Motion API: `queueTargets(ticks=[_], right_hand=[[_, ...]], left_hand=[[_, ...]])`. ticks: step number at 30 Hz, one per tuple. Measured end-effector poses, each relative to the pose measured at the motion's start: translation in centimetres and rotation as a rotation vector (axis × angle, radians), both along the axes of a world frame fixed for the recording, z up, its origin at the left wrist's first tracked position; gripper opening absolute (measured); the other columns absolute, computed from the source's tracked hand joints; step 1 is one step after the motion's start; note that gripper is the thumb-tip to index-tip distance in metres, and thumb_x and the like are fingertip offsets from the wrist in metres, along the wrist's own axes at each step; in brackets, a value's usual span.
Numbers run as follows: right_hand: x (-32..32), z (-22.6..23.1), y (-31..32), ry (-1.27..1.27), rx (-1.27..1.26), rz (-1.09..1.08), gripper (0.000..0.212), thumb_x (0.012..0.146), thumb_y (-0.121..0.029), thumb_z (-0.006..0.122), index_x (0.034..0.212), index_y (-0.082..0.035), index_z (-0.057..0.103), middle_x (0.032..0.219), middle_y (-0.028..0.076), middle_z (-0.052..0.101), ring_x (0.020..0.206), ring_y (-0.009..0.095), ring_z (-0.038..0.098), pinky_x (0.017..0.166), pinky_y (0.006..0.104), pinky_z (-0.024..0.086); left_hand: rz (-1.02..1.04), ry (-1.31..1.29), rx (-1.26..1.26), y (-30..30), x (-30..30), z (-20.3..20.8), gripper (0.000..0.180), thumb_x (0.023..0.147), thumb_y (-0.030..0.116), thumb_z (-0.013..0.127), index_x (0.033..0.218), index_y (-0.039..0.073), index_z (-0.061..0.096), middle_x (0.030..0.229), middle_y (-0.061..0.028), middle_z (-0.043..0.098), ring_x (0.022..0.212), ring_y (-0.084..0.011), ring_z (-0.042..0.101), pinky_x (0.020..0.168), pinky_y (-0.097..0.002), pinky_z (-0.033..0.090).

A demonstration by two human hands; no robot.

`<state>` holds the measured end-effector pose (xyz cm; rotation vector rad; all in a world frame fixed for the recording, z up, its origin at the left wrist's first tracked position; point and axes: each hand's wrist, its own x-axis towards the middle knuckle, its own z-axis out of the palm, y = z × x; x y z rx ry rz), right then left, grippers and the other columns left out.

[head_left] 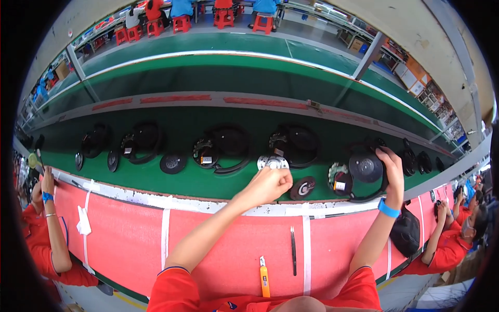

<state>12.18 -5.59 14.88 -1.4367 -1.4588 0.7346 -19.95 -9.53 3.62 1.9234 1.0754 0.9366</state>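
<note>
Both bare hands work over the green belt (202, 184) that crosses the middle of the frame, beyond the pink worktop (223, 249). Right of centre, the right hand (391, 166) has its fingers curled over the outer edge of a black headset (365, 167), a narrow grip with the thumb mostly hidden. One cup of that headset lies open toward the left, showing a circuit board (337, 170) and a small pale-labelled block (340, 185). Near the centre, the left hand (270, 184) is bunched, fingers folded in, just below a silvery round part (273, 162); whether this grip pinches anything cannot be told. Between the hands, a loose dark disc (302, 188) with a white mark lies on the belt. The step in hand appears to be steadying the opened headset with the right hand while the left deals with a small part close by. From here, a next move would seem to call for a firm but light right hold, with the left fingers kept clear of the exposed board. Tweezers (293, 252) and a yellow cutter (264, 281) lie on the worktop at lower centre, untouched by either hand.
</note>
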Motion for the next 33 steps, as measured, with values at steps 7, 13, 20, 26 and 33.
queueTargets(ticks=[7,13,20,26,33], right_hand=[[12.5,-12.2,9.0,0.01,0.164,-0.583,0.043,0.084,-0.027,0.061,0.112,0.006,0.057,0.111,0.018,0.059,0.104,0.026,0.053,0.092,0.0329,0.038],[2.2,-12.2,7.2,-0.763,0.443,-0.309,0.034,0.088,-0.019,0.055,0.114,0.002,0.055,0.115,0.025,0.057,0.109,0.035,0.054,0.092,0.0379,0.041],[-5.8,-15.8,6.4,-0.591,0.33,0.13,0.057,0.083,-0.018,0.062,0.133,-0.004,0.038,0.126,0.025,0.048,0.119,0.034,0.047,0.096,0.0367,0.039],[-7.5,-14.3,5.0,-0.301,0.18,0.114,0.076,0.072,-0.001,0.061,0.139,-0.007,0.027,0.121,0.023,0.053,0.116,0.036,0.049,0.095,0.0375,0.04],[-3.7,-19.5,8.1,-0.447,0.113,0.048,0.069,0.066,0.001,0.057,0.132,-0.001,0.036,0.11,0.02,0.058,0.1,0.029,0.057,0.087,0.0355,0.044]], left_hand=[[0.444,0.426,0.513,2.3,0.1,-1.9,0.006,0.071,0.006,0.061,0.076,0.004,0.06,0.072,-0.0122,0.059,0.076,-0.0282,0.058,0.065,-0.0407,0.047],[0.597,0.825,0.401,2.4,-2.6,-2.0,0.007,0.064,0.014,0.06,0.06,0.01,0.065,0.064,-0.009,0.061,0.076,-0.024,0.059,0.065,-0.0383,0.044],[0.691,0.586,0.686,3.6,-3.2,-3.2,0.008,0.066,0.011,0.059,0.063,0.003,0.06,0.069,-0.0116,0.058,0.072,-0.0266,0.056,0.061,-0.036,0.048],[0.641,0.258,0.463,1.7,-0.6,-1.3,0.02,0.079,0.01,0.059,0.065,-0.004,0.058,0.072,-0.0183,0.056,0.068,-0.0342,0.058,0.059,-0.0413,0.049],[0.47,0.204,0.132,0.9,1.0,-2.0,0.03,0.081,0.015,0.06,0.093,-0.013,0.057,0.071,-0.0277,0.06,0.072,-0.0411,0.061,0.059,-0.0421,0.051]])
